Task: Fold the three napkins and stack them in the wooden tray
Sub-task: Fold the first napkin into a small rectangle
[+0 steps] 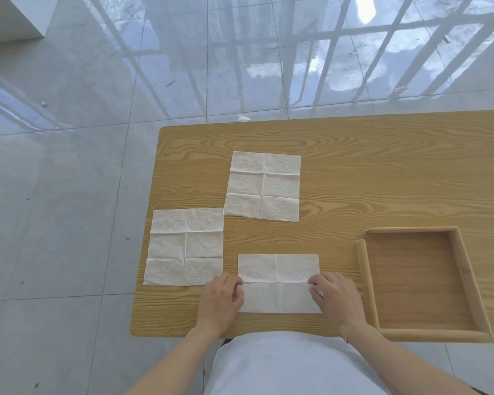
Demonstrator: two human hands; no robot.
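Napkin in work [278,283]: lies near the tabletop [382,172] front edge, beside the wooden tray [367,280]. Your left hand [220,300] and right hand [335,297] each pinch an end of its folded-over near flap. Step judged: first fold of the first napkin.

Second napkin [184,246]: flat, unfolded, at the left edge.

Third napkin [263,186]: flat, unfolded, toward the middle.

Tray: at the front right, nothing in it.

Next move calls for aligning the flap's edges squarely and pressing the crease.
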